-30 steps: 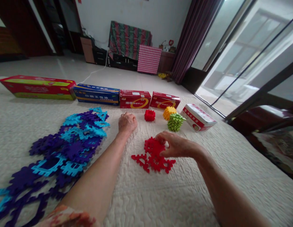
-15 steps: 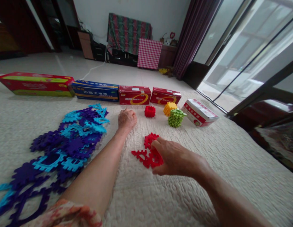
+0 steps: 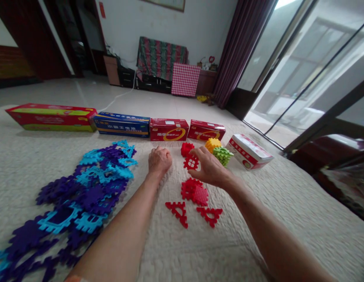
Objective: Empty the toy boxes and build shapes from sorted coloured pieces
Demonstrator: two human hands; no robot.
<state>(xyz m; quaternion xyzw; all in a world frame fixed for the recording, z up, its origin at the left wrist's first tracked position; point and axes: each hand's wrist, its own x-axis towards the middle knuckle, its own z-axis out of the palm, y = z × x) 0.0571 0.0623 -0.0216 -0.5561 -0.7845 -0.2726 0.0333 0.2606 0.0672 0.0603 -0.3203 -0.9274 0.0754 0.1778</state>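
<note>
My right hand (image 3: 209, 166) grips a red square window-pattern building piece (image 3: 190, 162) between thumb and fingers, just in front of a red stack of pieces (image 3: 187, 149). Closed in a fist, my left hand (image 3: 160, 159) rests on the pale quilted cover (image 3: 158, 243); whether anything is inside it is hidden. Between my forearms lie overlapping red square pieces (image 3: 195, 192). Closer to me are two red triangular pieces, one on the left (image 3: 178, 212) and one on the right (image 3: 210, 215). A yellow stack (image 3: 213, 145) and a green stack (image 3: 223, 156) stand beyond my right hand.
Purple and light-blue pieces (image 3: 94, 192) are heaped left of my left arm. Along the back stand a long red-yellow box (image 3: 53, 119), a blue box (image 3: 121, 126) and two red boxes (image 3: 169, 130) (image 3: 207, 130). A white-red box (image 3: 249, 152) sits at the right.
My right hand has moved forward from the loose red pieces to the red stack, carrying a red square piece. The triangular pieces now lie apart. The view has tilted up slightly.
</note>
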